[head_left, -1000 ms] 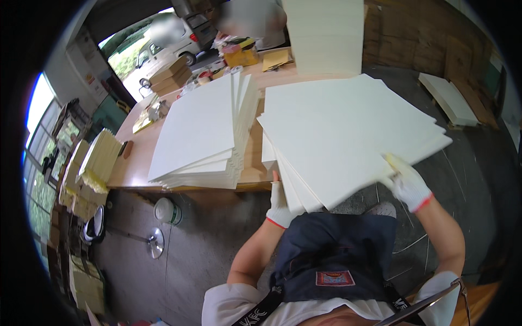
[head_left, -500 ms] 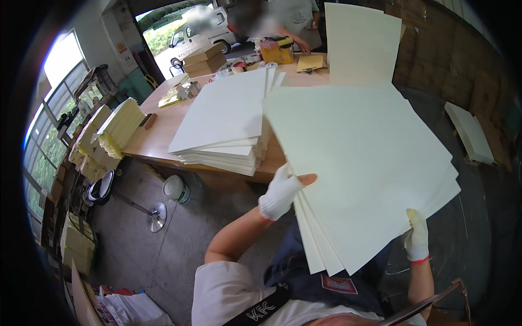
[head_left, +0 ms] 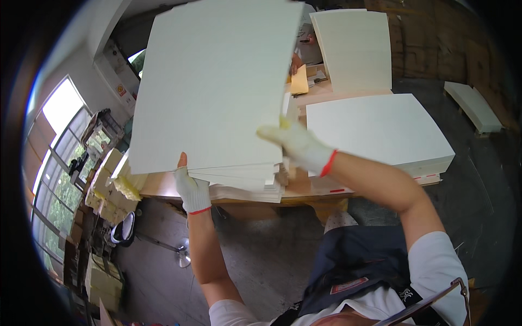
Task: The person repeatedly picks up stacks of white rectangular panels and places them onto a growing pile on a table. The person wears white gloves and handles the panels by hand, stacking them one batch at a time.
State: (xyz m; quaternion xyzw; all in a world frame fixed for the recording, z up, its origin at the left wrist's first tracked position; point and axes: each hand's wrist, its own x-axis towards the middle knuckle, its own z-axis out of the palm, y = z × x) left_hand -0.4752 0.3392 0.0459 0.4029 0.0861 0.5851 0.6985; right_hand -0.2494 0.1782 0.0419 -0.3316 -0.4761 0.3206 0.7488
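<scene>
Several large white board sheets [head_left: 217,81] are tilted up in front of me, above the left stack of white boards [head_left: 244,193] on the table. My left hand [head_left: 193,190], in a white knit glove with the thumb tip bare, is closed on their lower edge, thumb in front. At their right edge is my gloved right hand [head_left: 307,145], its thumb across the front face and its other fingers partly hidden and slightly blurred. A second, neat stack of white boards [head_left: 375,130] lies to the right, beneath my right forearm.
Upright white boards [head_left: 356,51] stand at the back of the table [head_left: 310,187]. Beyond, a person's hand [head_left: 296,62] is near a yellow-brown pad [head_left: 299,80]. Foam-like blocks [head_left: 106,277] sit at left, near a round metal stand base [head_left: 184,252]. More boards [head_left: 473,106] lie at far right.
Both hands have carried the sheets from the right side over to the left stack and tilted them up. The right hand moved from the lower right corner to the right edge. The right stack is now uncovered.
</scene>
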